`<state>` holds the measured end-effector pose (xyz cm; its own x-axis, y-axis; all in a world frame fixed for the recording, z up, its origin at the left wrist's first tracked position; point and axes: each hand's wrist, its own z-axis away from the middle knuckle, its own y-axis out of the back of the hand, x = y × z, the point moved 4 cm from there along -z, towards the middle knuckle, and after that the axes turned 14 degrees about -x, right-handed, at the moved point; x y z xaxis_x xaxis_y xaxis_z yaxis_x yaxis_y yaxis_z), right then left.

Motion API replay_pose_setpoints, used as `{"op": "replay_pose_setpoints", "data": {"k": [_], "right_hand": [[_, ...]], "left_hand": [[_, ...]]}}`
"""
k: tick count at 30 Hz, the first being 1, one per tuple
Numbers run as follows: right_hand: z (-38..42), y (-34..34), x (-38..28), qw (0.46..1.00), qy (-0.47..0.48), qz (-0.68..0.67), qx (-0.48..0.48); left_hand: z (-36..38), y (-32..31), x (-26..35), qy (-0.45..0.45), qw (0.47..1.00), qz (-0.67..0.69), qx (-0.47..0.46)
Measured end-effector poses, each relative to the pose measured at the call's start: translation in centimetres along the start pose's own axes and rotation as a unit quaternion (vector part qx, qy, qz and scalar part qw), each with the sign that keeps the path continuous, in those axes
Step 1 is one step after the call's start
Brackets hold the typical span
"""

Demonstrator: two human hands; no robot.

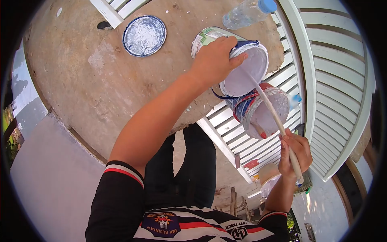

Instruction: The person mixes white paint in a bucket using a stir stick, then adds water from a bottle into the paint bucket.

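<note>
Two hands are held apart, each closed on a different thing. The rim of a pale bucket [254, 60] is gripped by the left hand [213, 56], with the thumb laid over the lip. The bucket is tipped on its side at the edge of a worn brown table [105, 88], its mouth turned towards the right hand [296, 155]. Whitish paint is seen coating the inside; whether any is being poured cannot be told.

A long pale stick [271, 108] is held near its lower end by the right hand, and its far end is placed inside the mouth of the tipped bucket. Beneath the stick, just beside that mouth, a blue and red bucket [260, 113] is set over a white slatted surface [225, 127], its interior also coated in white. A red-tipped handle [260, 131] is seen in its opening.

On the table, a paint-smeared round lid [144, 35] with a blue rim is laid flat, well apart from the buckets. A clear bottle [246, 15] with a blue cap is placed near the tipped bucket.
</note>
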<state>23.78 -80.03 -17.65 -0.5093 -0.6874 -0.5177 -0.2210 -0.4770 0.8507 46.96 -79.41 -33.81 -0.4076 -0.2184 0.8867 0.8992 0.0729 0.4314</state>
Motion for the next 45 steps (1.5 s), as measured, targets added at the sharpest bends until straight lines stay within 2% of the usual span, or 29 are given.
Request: {"op": "replay_pose_setpoints", "data": {"k": [2,5,8,9,13,16,17,20,24,25,28,29,33,36,37,40,44,45], "right_hand": [[0.7,0.1,1.2,0.998,-0.030,-0.062,0.002],[1.8,0.4,3.3,0.983,-0.058,-0.164,0.063],[2.5,0.7,3.6,0.993,-0.013,-0.096,0.074],[2.4,0.6,3.3,0.997,-0.006,-0.064,0.050],[2.3,0.4,3.8,0.990,-0.019,-0.136,-0.011],[2.3,0.9,4.8,0.980,-0.030,-0.192,0.047],[1.8,1.0,4.4,0.994,0.006,-0.105,0.037],[2.0,0.6,3.8,0.998,0.022,-0.060,-0.003],[1.8,-0.1,4.0,0.992,-0.015,-0.110,-0.061],[2.0,0.0,4.5,0.989,-0.034,-0.136,-0.039],[1.9,0.3,4.8,0.997,0.010,-0.073,0.006],[1.9,0.3,4.8,0.999,0.027,-0.039,-0.009],[1.5,-0.7,4.3,0.993,0.009,-0.090,-0.076],[0.9,-0.2,6.0,0.992,-0.034,-0.125,-0.009],[0.6,-0.1,6.2,0.997,-0.004,-0.082,0.005],[0.3,-0.6,5.5,0.996,0.074,-0.005,-0.053],[-0.1,-0.2,6.7,0.992,0.032,-0.096,-0.082],[-0.5,0.2,6.8,0.994,0.049,-0.071,-0.062]], "left_hand": [[0.4,-0.4,0.3,0.008,1.000,0.002,-0.020],[0.5,-1.2,0.2,-0.019,1.000,-0.016,0.017],[0.5,-1.0,0.6,-0.001,1.000,-0.001,0.004],[0.4,-1.0,0.7,-0.004,1.000,-0.004,-0.002],[0.0,-0.7,0.7,-0.014,1.000,-0.010,-0.004],[-0.2,-0.5,0.7,-0.014,1.000,-0.005,0.003],[-0.2,-0.4,0.6,-0.011,1.000,-0.001,0.008],[0.0,-0.2,0.6,0.000,1.000,-0.007,0.003],[0.4,-0.4,0.6,0.007,1.000,-0.013,0.016],[0.5,-0.4,0.6,0.012,1.000,-0.011,0.016],[0.6,-0.6,0.6,0.018,1.000,-0.004,0.017],[0.7,-0.7,0.6,0.018,1.000,-0.002,0.018],[0.8,-1.1,0.9,0.030,0.999,-0.004,0.022],[0.9,-1.3,1.1,0.029,0.999,-0.008,0.030],[0.9,-1.3,1.1,0.029,0.999,-0.012,0.032],[0.7,-1.2,1.2,0.026,0.999,-0.016,0.031],[0.3,-1.4,1.0,0.002,0.999,-0.033,0.042],[0.2,-1.4,1.0,0.003,0.999,-0.033,0.037]]}}
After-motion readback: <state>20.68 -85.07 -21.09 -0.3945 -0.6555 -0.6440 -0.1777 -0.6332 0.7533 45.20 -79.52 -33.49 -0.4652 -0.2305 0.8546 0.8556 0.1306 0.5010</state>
